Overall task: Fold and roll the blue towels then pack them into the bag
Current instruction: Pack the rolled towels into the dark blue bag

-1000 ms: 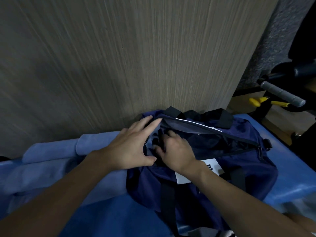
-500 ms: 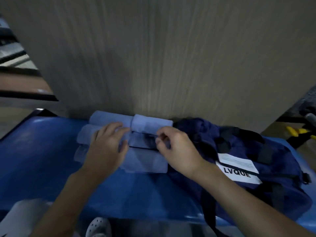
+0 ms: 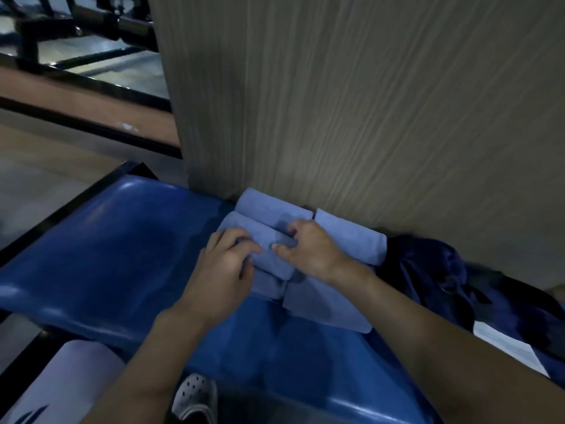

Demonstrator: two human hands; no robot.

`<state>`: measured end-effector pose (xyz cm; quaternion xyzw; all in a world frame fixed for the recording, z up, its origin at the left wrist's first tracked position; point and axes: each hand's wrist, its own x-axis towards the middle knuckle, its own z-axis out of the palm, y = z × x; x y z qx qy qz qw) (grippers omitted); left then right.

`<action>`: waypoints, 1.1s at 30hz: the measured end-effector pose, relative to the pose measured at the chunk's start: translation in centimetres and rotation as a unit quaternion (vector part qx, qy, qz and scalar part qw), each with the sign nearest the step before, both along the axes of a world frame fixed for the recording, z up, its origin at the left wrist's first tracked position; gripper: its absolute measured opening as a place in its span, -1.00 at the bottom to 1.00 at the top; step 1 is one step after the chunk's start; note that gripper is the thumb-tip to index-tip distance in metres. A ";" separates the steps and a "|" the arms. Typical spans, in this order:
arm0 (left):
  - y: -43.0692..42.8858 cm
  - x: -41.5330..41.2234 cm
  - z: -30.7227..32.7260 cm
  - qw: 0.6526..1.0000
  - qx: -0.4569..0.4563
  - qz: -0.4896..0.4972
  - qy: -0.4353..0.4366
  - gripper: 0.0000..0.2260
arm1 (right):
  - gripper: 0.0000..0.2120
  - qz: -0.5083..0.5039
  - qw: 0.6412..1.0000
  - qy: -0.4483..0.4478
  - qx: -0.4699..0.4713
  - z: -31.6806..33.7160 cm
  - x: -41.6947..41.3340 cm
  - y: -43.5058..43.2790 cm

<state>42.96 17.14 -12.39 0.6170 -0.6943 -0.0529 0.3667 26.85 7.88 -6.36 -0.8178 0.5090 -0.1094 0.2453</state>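
Several rolled light-blue towels lie in a cluster against the wood-grain panel on a blue padded bench (image 3: 116, 258). Both hands close on the middle rolled towel (image 3: 269, 255). My left hand (image 3: 226, 270) curls over its left end, and my right hand (image 3: 308, 249) grips its right part with thumb and bent fingers. Another roll (image 3: 269, 208) lies behind it, one (image 3: 351, 237) to the right and a flatter one (image 3: 330, 304) in front. The dark navy bag (image 3: 458, 286) with a white label (image 3: 507, 347) lies slumped at the right.
A tall wood-grain panel (image 3: 351, 102) rises right behind the towels. The bench's front edge drops to the floor, where a white perforated shoe (image 3: 195, 396) and a pale trouser leg (image 3: 58, 384) show. Dark metal frames (image 3: 76, 22) stand at the far left.
The view swung left from the bag to the towels. Both hands left the bag's opening, reached the rolled towels and now grip the middle roll.
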 end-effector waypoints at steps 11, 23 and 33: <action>0.9 -0.1 1.3 0.976 -0.023 0.047 0.212 -0.77 | -0.54 -0.032 0.989 -0.081 0.119 2.0 1.4 2.9; 0.7 -12.1 9.8 0.780 0.151 -0.120 0.596 -0.41 | -0.72 -0.170 0.833 -0.502 0.158 5.6 -11.0 10.4; -1.3 -26.6 11.0 0.863 0.207 -0.279 0.367 -0.60 | -0.34 -0.217 0.762 -0.607 0.056 4.7 -26.1 10.0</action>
